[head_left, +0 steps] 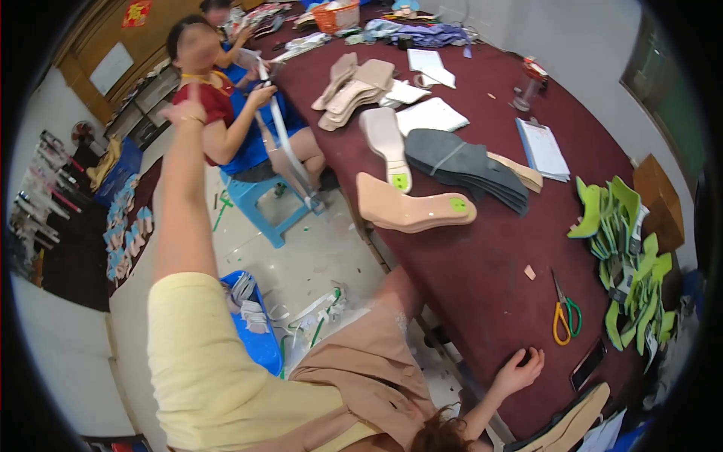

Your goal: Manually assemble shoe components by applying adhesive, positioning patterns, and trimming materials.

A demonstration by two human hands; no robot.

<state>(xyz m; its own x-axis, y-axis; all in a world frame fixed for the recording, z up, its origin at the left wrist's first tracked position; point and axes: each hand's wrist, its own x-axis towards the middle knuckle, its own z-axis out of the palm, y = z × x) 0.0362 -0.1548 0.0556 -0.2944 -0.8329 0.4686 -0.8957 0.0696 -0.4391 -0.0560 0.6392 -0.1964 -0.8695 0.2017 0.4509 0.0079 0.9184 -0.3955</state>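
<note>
On the floor left of the lower centre, a blue bin holds a heap of greyish pieces; an orange basket sits at the top of the frame, its contents too small to tell, and a blue crate at upper left bears tan material. The left hand, raised at upper left before a seated co-worker, is blurred with one finger extended; how far the rest are closed I cannot tell. The right hand, at lower right, lies by the table edge, fingers loosely curled and holding nothing, near scissors with orange and green handles and a dark phone. The maroon table carries beige sole-shaped pieces, banded dark grey ones, lime-green ones at right, and a clipboard. Scraps litter the pale floor.
</note>
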